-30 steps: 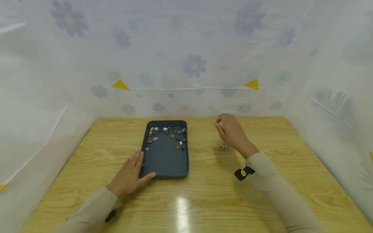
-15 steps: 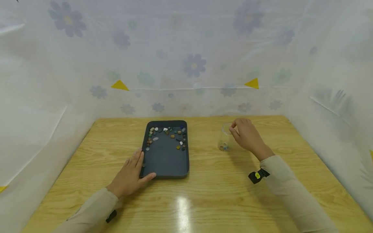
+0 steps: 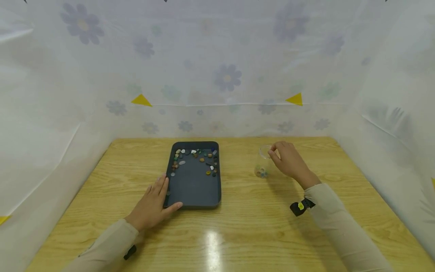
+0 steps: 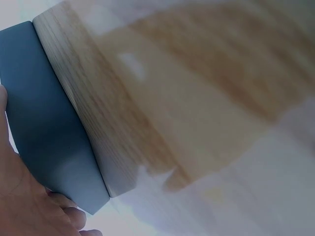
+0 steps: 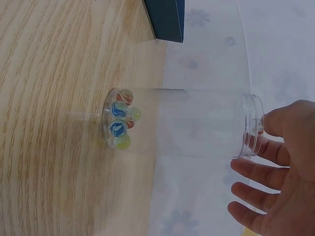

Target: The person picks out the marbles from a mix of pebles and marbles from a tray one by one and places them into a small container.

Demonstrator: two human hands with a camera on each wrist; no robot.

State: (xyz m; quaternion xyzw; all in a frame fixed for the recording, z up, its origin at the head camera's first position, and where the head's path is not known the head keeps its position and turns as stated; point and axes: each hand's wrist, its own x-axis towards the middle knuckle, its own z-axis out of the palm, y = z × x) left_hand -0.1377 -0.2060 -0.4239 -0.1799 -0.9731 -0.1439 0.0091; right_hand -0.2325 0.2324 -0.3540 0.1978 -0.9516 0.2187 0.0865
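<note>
A dark grey tray point(image 3: 193, 192) lies on the table, with several small polished stones point(image 3: 202, 159) along its far part. My left hand point(image 3: 151, 204) rests against the tray's near left corner, fingers straight along the side and thumb along the front edge. To the right, a clear jar point(image 5: 202, 123) stands upright with several glass marbles point(image 5: 118, 129) at its bottom. My right hand point(image 3: 289, 160) is at the jar's mouth. Its thumb and index finger pinch what looks like a marble point(image 5: 258, 125), partly seen through the rim. The other fingers are loosely bent beside the jar.
The wooden table point(image 3: 244, 234) carries the tray and the jar with a gap between them. A white flowered sheet point(image 3: 190, 68) closes off the back and both sides. Yellow triangles point(image 3: 295, 99) mark the back sheet.
My right hand has moved right, from over the jar to the right side of its mouth, bringing the jar into sight. It is nearly still since then. My left hand and the tray have stayed put.
</note>
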